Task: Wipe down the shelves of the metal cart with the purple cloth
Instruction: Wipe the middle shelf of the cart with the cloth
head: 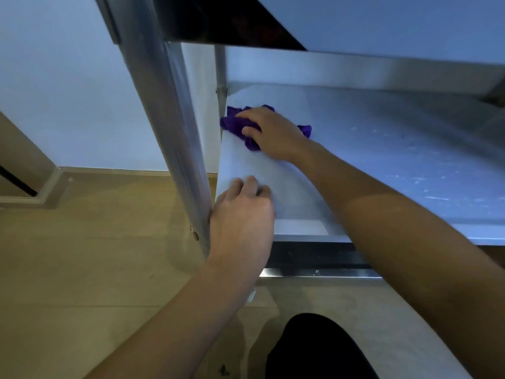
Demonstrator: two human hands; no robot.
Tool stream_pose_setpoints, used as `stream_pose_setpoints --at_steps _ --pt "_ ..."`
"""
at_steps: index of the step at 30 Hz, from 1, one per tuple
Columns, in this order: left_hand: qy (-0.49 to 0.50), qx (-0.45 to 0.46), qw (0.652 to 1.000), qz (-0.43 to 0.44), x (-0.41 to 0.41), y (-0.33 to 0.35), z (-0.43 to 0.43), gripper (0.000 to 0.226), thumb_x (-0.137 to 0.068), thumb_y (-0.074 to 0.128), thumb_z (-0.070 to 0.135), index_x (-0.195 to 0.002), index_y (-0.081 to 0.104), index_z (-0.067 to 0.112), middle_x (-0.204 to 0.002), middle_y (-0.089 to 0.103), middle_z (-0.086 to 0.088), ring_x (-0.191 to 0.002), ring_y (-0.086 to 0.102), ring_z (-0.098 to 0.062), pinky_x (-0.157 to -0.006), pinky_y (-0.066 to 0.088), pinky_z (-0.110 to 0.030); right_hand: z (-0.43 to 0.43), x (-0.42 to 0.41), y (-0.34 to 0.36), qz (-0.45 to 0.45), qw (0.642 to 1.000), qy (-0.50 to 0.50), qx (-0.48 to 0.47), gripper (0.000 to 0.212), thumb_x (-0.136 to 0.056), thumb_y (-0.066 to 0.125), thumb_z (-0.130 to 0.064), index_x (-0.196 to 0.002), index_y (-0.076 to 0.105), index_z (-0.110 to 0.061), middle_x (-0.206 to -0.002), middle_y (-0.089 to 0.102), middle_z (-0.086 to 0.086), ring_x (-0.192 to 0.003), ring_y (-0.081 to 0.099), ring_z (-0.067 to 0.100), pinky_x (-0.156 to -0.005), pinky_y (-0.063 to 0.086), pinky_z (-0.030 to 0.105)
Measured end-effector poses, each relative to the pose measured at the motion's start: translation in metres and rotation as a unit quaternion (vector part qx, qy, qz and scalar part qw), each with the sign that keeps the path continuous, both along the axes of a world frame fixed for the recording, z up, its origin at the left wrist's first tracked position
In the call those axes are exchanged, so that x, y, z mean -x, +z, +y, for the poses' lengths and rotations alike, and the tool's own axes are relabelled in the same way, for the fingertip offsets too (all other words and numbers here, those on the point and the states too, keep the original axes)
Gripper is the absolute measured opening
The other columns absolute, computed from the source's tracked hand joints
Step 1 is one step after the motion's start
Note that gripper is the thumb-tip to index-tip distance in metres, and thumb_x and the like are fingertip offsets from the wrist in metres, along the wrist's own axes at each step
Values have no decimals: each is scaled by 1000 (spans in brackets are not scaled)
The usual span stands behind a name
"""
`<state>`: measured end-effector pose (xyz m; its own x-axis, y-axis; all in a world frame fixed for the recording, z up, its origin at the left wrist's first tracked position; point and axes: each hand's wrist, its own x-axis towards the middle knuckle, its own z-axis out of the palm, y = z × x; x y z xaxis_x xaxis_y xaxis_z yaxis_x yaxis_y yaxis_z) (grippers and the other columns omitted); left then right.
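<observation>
Lower cart shelf (396, 149) — right hand (273, 134) presses bunched purple cloth (237, 125) flat; left hand (241, 214), empty, braces near edge — overlapping strokes advised.

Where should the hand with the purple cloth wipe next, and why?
Probably sweep the purple cloth away from the far left corner, rightward along the shelf. The right hand presses it bunched by the corner post, while pale specks and streaks show further right. The left hand rests on the shelf's near left corner, seemingly bracing.
</observation>
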<state>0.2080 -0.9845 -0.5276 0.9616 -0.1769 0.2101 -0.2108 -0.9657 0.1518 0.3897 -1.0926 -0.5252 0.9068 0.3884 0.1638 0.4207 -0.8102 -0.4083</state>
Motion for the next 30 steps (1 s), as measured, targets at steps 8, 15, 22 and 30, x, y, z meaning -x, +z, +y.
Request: stream_pose_setpoints --at_steps 8,15,22,30 --pt "14 -23 1000 1 3 1 -3 28 -78 69 17 -106 64 16 -115 58 -1 -107 54 -22 -78 49 -33 -55 -22 -1 -4 982 -186 -11 23 -95 45 -25 -110 62 -26 -111 63 5 -100 60 32 -78 49 38" --pt "10 -44 999 0 4 1 -2 21 -83 62 16 -104 62 13 -111 57 -3 -106 54 -23 -74 48 -35 -28 30 -5 -10 1000 3 11 38 -100 45 -33 -138 48 -29 -137 51 -4 -123 49 17 -101 41 36" --pt "-1 -37 999 16 14 4 -2 28 -79 66 14 -107 64 14 -118 58 -1 -111 55 -20 -64 53 -34 -97 23 -2 -9 981 -196 16 37 -98 45 -34 -135 49 -32 -138 51 4 -122 51 30 -99 43 45" --pt "-16 -19 1000 13 18 -2 -1 24 -79 66 6 -102 63 7 -114 57 -6 -108 54 -24 -67 52 -38 -36 78 -7 -18 999 -43 -7 39 -98 47 -34 -137 50 -31 -144 48 -3 -132 44 17 -107 37 38"
